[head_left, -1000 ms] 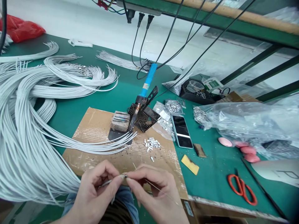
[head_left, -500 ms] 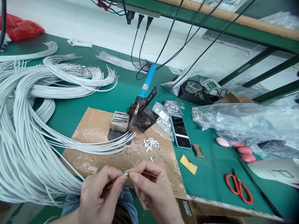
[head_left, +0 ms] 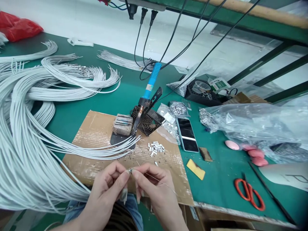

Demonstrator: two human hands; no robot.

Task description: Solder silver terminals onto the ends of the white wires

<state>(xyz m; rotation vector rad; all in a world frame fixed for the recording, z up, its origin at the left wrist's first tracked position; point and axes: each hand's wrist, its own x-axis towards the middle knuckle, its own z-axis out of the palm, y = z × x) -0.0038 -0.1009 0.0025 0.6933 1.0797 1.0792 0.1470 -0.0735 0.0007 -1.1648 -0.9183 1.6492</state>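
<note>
Both hands meet over the near edge of a cardboard sheet. My left hand pinches the end of a thin white wire that runs off to the left. My right hand pinches a tiny metal piece at that wire's tip, and a fine solder strand trails from it to the right. A small heap of metal terminals lies on the cardboard just beyond the hands. Further back a blue-handled soldering iron rests tip-down in its stand, next to a block.
Big bundles of white wires cover the left of the green table. A phone, plastic bags of parts, pink pads and red scissors lie to the right. Black cables hang from above.
Both hands have risen slightly toward the cardboard, still pinched together at the wire tip. The view has shifted a little.
</note>
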